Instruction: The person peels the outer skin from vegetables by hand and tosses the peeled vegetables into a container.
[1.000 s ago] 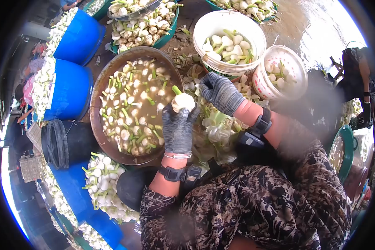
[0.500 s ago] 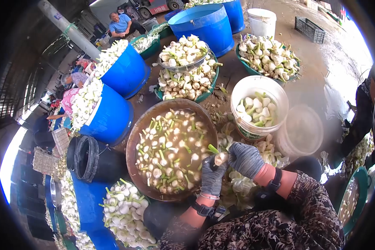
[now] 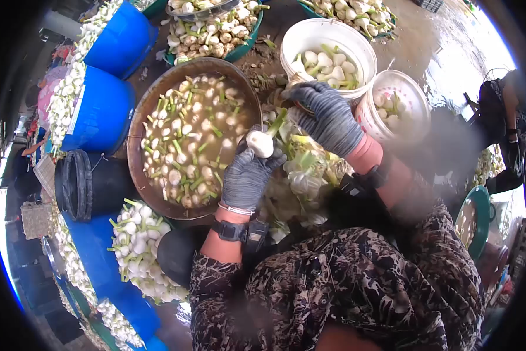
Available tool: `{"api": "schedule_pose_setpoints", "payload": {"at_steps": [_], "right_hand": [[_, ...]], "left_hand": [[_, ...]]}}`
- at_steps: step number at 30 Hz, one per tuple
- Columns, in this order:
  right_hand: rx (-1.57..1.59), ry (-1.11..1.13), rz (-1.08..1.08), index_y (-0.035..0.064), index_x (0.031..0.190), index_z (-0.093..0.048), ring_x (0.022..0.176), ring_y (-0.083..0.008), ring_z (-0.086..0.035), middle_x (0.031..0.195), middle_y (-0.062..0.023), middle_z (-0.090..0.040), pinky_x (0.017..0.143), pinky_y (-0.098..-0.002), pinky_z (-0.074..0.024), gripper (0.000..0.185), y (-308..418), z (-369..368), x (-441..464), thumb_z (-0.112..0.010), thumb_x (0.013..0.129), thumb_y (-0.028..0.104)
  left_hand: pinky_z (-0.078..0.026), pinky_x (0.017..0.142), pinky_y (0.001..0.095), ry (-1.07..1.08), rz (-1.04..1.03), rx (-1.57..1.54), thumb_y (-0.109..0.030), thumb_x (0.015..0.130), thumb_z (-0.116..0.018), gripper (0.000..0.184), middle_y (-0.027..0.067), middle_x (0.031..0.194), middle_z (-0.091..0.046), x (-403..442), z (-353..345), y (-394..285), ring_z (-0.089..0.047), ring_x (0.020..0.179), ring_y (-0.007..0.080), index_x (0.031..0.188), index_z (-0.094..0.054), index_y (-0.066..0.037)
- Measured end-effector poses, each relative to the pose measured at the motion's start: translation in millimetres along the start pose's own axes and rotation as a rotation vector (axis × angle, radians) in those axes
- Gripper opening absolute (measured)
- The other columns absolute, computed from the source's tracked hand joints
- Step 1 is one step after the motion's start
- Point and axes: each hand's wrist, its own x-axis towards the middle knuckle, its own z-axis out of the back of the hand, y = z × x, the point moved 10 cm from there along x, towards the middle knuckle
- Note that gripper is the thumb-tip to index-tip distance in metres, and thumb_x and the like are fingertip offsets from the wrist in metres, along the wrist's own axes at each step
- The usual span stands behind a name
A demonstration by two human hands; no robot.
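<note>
My left hand (image 3: 245, 175), in a grey striped glove, is closed around a white garlic bulb (image 3: 260, 144) with a short green stem pointing up and right. The bulb is above the right rim of a wide brown basin (image 3: 135, 143), where many garlic bulbs (image 3: 187, 140) float in murky water. My right hand (image 3: 328, 117), also gloved, is raised in front of a white bucket (image 3: 365, 50) holding trimmed garlic (image 3: 333, 65). Its fingers are curled together; a small tan bit shows at the tips, too unclear to name. Loose garlic peelings (image 3: 301, 169) lie below the hands.
A second white bucket (image 3: 418, 99) with a few bulbs stands to the right. Piled garlic (image 3: 140, 245) is at lower left, near a black bucket (image 3: 76, 184) and blue tubs (image 3: 102, 111). Another person's arm (image 3: 511, 111) shows at far right.
The view has tilted down and shifted right. The bulb in my left hand now shows a clean white surface, and my right hand has moved away from it, up towards the white bucket.
</note>
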Motion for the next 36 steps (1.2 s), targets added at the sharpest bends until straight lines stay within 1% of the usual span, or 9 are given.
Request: {"api": "schedule_pose_setpoints", "payload": {"at_steps": [4,10,17,21,23,24,28,33,36], "right_hand": [[-0.076,0.131,0.196,0.0126,0.094,-0.068,0.09,-0.0264,-0.062,0.091,-0.0065,-0.066,0.093,-0.0412,-0.0434,0.021,37.9,-27.5,-13.1,-0.067,0.078,0.027],[-0.126,0.256,0.132,0.0105,0.09,-0.067,0.083,-0.0282,-0.061,0.083,-0.0088,-0.063,0.08,-0.0393,-0.0484,0.018,31.0,-52.7,-20.1,-0.066,0.079,0.026],[0.264,0.362,-0.354,0.0028,0.082,-0.063,0.065,-0.0367,-0.063,0.07,-0.0179,-0.063,0.059,-0.0428,-0.0494,0.013,-24.4,-80.6,-43.8,-0.065,0.081,0.015],[0.093,0.298,-0.247,0.0053,0.084,-0.062,0.071,-0.0382,-0.063,0.074,-0.0182,-0.063,0.064,-0.0452,-0.0493,0.014,-6.3,-61.4,-38.8,-0.06,0.081,0.019],[0.047,0.34,-0.111,0.0066,0.086,-0.061,0.071,-0.0376,-0.063,0.074,-0.0172,-0.063,0.064,-0.0451,-0.0491,0.014,8.4,-63.3,-33.6,-0.061,0.08,0.019],[0.044,0.322,-0.213,0.006,0.086,-0.06,0.072,-0.0379,-0.063,0.074,-0.0175,-0.063,0.065,-0.0454,-0.0492,0.014,-0.6,-64.8,-33.9,-0.061,0.081,0.019],[0.221,0.447,-0.46,0.0024,0.089,-0.064,0.077,-0.0377,-0.064,0.079,-0.0201,-0.066,0.07,-0.043,-0.0505,0.022,-34.9,-90.8,-47.3,-0.062,0.086,0.024],[0.624,0.535,-0.384,0.0009,0.096,-0.065,0.077,-0.0327,-0.065,0.087,-0.0184,-0.067,0.073,-0.0403,-0.0498,0.028,-17.8,-90.2,-44.2,-0.064,0.088,0.028],[0.389,0.541,-0.375,0.0002,0.089,-0.065,0.071,-0.0339,-0.063,0.08,-0.0193,-0.066,0.068,-0.0401,-0.0491,0.03,-23.3,-91.5,-47.5,-0.066,0.087,0.03]], "left_hand": [[-0.051,0.088,0.0416,-0.047,-0.015,0.168,-0.026,0.091,-0.062,0.048,0.0088,0.112,-0.057,1.2,-2.9,5.1,-0.059,0.096,0.0213,0.132,-0.047,-0.006],[-0.05,0.086,0.0301,-0.072,0.071,0.523,-0.02,0.09,-0.064,0.051,0.004,0.114,-0.054,-1.0,0.7,10.7,-0.054,0.101,0.0147,0.134,-0.044,-0.005],[-0.045,0.098,0.0297,0.11,0.025,1.1,-0.033,0.085,-0.07,0.076,0.0067,0.135,-0.046,-1.7,-0.7,8.4,-0.047,0.12,0.0175,0.145,-0.032,-0.006],[-0.044,0.1,0.0332,0.076,0.109,0.807,-0.035,0.084,-0.07,0.078,0.0096,0.138,-0.044,3.8,-9.9,15.8,-0.043,0.126,0.0192,0.145,-0.031,-0.005],[-0.043,0.1,0.0327,0.0,0.146,0.986,-0.035,0.085,-0.069,0.076,0.0106,0.137,-0.044,2.0,-11.8,10.6,-0.044,0.126,0.0192,0.144,-0.032,-0.004],[-0.043,0.1,0.0323,-0.072,0.186,1.165,-0.034,0.086,-0.068,0.073,0.0115,0.135,-0.045,1.3,-5.5,8.1,-0.044,0.125,0.0192,0.142,-0.034,-0.003],[-0.034,0.109,0.0356,0.057,-0.239,1.481,-0.006,0.082,-0.059,0.068,0.0154,0.138,-0.043,3.0,-25.7,-4.5,-0.044,0.127,0.0247,0.144,-0.031,-0.003],[-0.035,0.108,0.0337,0.023,-0.107,1.343,-0.004,0.083,-0.059,0.07,0.0136,0.136,-0.044,0.0,-8.6,-1.4,-0.044,0.126,0.0224,0.145,-0.028,-0.005],[-0.038,0.104,0.0329,-0.028,-0.052,1.31,-0.006,0.084,-0.06,0.068,0.0151,0.133,-0.044,2.2,-9.1,2.6,-0.046,0.118,0.0243,0.145,-0.03,-0.002]]}}
